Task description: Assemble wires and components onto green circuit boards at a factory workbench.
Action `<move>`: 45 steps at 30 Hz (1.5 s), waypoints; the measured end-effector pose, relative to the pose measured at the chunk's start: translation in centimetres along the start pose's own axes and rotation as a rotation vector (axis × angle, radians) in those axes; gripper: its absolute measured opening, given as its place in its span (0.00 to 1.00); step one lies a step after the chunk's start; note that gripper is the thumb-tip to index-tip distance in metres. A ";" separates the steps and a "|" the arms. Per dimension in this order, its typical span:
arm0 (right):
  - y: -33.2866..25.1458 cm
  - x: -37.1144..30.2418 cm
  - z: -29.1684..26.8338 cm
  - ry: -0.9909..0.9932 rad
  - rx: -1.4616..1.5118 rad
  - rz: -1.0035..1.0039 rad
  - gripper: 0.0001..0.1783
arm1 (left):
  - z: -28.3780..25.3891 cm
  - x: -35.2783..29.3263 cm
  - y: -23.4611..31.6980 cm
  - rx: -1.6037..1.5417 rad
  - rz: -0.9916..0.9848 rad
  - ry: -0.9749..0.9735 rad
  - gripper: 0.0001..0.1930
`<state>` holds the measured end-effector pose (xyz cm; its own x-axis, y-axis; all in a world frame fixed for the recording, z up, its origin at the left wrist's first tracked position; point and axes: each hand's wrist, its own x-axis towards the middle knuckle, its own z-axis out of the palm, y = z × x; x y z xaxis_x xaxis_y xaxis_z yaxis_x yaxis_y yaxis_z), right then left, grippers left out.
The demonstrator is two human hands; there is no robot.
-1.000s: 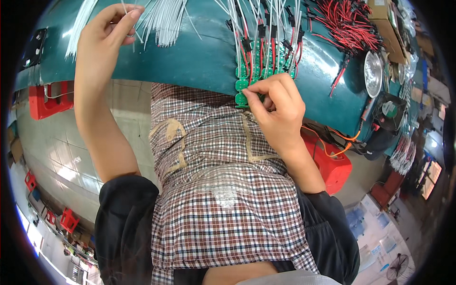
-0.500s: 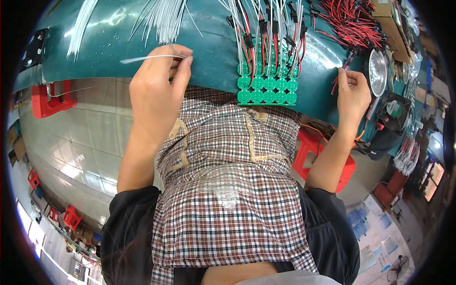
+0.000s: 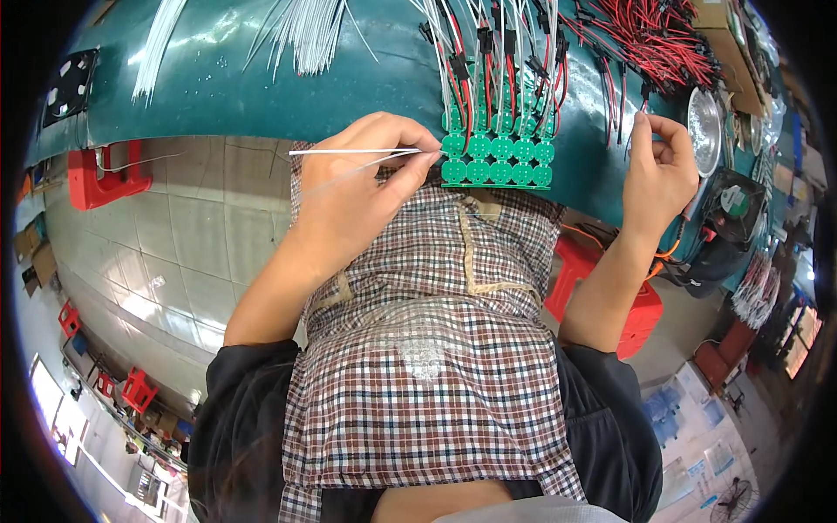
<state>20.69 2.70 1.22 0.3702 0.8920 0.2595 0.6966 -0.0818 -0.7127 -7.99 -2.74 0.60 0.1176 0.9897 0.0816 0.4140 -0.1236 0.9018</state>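
My left hand pinches thin white wires; their tails stick out to the left across its back. Its fingertips are at the left edge of a green circuit board panel made of rows of round boards. White wires and red-and-black leads with black connectors stand over the panel's far part. My right hand is closed at the right, its fingertips on a thin red-and-black wire, mostly hidden by the fingers. Several loose red-and-black wires lie just left of it.
A pile of red-and-black wires lies at the far right, beside a metal bowl. White wire bundles lie along the far left of the green table. A black fan stands at the right edge. Red stools are below.
My left hand has moved right, carrying the white wires to the panel's left edge. My right hand has shifted slightly right, and several red-and-black wires now show beside it.
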 end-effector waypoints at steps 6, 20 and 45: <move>0.3 -0.5 -0.1 0.004 0.094 0.006 0.05 | 0.2 0.1 0.0 0.009 0.017 -0.009 0.05; 0.0 -0.9 -0.2 -0.028 0.216 -0.024 0.05 | 0.3 0.1 -0.1 0.064 0.062 0.005 0.05; -0.6 -2.5 -0.5 -0.120 0.467 0.089 0.06 | 1.6 0.4 0.0 0.177 0.161 0.066 0.08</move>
<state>19.61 0.29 1.30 0.3232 0.9379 0.1263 0.3055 0.0230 -0.9519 -6.54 -2.47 -0.03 0.1384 0.9580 0.2513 0.5469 -0.2855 0.7870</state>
